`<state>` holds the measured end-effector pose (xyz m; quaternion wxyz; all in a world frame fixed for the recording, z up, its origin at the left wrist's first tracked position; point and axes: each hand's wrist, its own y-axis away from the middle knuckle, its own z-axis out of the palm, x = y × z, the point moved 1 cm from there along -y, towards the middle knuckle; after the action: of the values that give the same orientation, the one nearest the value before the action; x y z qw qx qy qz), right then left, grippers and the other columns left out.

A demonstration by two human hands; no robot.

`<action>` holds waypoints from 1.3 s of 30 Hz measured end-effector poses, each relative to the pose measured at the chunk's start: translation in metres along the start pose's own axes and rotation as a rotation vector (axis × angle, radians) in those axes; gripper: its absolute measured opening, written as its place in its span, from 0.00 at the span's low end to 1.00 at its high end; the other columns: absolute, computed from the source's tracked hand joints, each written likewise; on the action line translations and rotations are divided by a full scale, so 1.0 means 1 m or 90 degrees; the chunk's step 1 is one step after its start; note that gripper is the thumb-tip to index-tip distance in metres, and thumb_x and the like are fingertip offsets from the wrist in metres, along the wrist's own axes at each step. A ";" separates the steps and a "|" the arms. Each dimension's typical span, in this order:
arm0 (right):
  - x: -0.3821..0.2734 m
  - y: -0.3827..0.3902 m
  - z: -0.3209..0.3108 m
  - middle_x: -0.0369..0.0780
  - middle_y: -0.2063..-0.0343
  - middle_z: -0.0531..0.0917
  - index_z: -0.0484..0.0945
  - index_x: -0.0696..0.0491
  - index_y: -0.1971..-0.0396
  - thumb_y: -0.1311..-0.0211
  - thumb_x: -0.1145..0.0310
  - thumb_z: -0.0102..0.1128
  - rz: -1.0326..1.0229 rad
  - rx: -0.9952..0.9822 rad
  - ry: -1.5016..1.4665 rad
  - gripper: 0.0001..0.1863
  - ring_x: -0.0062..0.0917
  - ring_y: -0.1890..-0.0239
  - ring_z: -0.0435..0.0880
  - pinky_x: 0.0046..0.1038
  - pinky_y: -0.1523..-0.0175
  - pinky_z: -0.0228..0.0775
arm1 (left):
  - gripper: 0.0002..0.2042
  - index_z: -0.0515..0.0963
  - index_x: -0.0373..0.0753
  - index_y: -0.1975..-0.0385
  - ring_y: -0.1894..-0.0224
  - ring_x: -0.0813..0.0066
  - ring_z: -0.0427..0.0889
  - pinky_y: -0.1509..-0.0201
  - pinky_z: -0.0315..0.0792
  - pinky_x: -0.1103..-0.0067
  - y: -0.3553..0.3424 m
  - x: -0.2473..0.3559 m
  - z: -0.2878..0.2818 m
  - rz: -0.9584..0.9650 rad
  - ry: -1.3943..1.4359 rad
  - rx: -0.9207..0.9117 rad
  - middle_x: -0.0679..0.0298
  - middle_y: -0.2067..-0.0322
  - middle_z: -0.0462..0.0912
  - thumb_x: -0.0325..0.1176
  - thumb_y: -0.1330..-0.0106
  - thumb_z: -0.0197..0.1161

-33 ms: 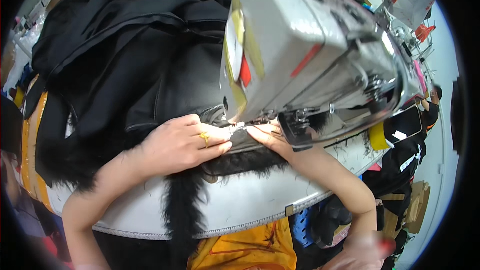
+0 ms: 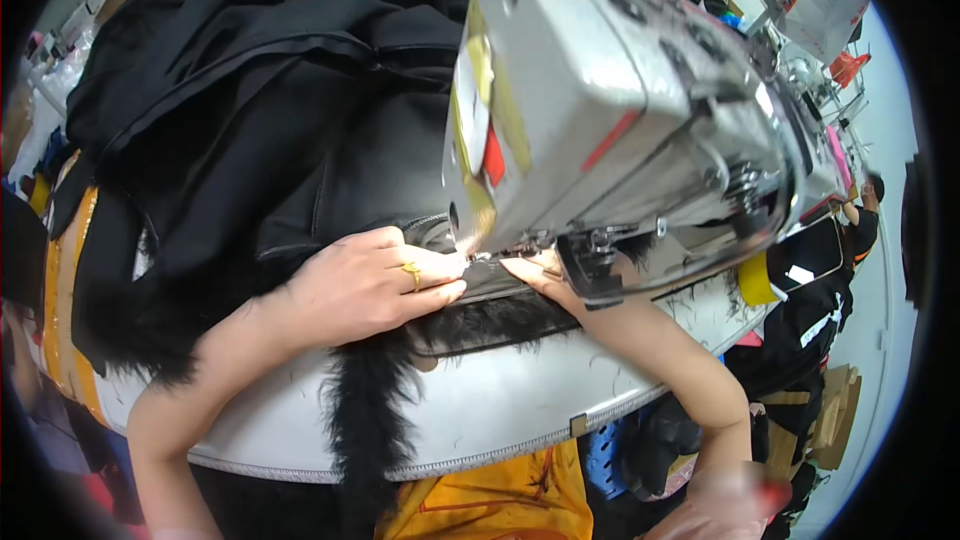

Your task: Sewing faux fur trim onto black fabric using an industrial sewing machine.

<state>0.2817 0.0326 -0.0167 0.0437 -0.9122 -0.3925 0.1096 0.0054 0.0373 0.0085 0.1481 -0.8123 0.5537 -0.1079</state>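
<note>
My left hand [image 2: 375, 285], with a yellow ring, lies on the black garment [image 2: 270, 130], its fingers extended and slightly bent, tips beside the presser-foot area [image 2: 480, 256], thumb hidden. Just right of that area my right hand [image 2: 555, 285] rests open, fingertips on a dark leather-like strip [image 2: 470, 285], partly hidden behind the machine's metal parts. The light grey sewing machine head [image 2: 590, 80] overhangs both hands. Black fluffy trim [image 2: 370, 400] runs along the strip and hangs over the front edge of the white table [image 2: 250, 430].
A measuring tape [image 2: 290, 470] follows the table's front edge. Yellow cloth [image 2: 480, 500] is below it. At right are a yellow tape roll [image 2: 755, 280], piled dark garments [image 2: 810, 330], cardboard [image 2: 835, 415] and another person [image 2: 860, 220]. Plastic-wrapped items [image 2: 55, 90] lie at upper left.
Both hands have shifted very slightly to the right, along with the fabric beneath them. Nothing visibly let go or taken hold of.
</note>
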 end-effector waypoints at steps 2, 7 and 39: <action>0.024 0.002 0.018 0.38 0.72 0.80 0.77 0.50 0.53 0.47 0.67 0.56 0.095 -0.036 -0.104 0.19 0.28 0.65 0.81 0.32 0.58 0.72 | 0.13 0.79 0.43 0.57 0.60 0.79 0.79 0.60 0.66 0.81 -0.003 -0.010 -0.001 -0.008 -0.007 0.005 0.71 0.53 0.81 0.31 0.41 0.55; 0.045 0.012 0.031 0.42 0.67 0.77 0.70 0.55 0.45 0.37 0.60 0.48 0.033 -0.070 -0.044 0.23 0.29 0.64 0.79 0.35 0.61 0.71 | 0.14 0.79 0.42 0.57 0.59 0.77 0.79 0.61 0.66 0.80 -0.002 -0.008 0.003 -0.001 -0.026 -0.010 0.67 0.54 0.81 0.31 0.41 0.55; 0.017 -0.009 -0.008 0.38 0.75 0.82 0.80 0.50 0.74 0.49 0.70 0.60 -0.010 0.022 0.085 0.03 0.30 0.68 0.82 0.32 0.61 0.70 | 0.08 0.79 0.41 0.67 0.69 0.78 0.75 0.61 0.67 0.80 -0.008 0.003 0.020 -0.065 -0.194 0.037 0.70 0.76 0.76 0.30 0.45 0.57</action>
<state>0.2884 0.0506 -0.0107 0.0860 -0.9136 -0.3936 0.0548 0.0199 0.0396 -0.0074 0.2478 -0.8417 0.4796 -0.0066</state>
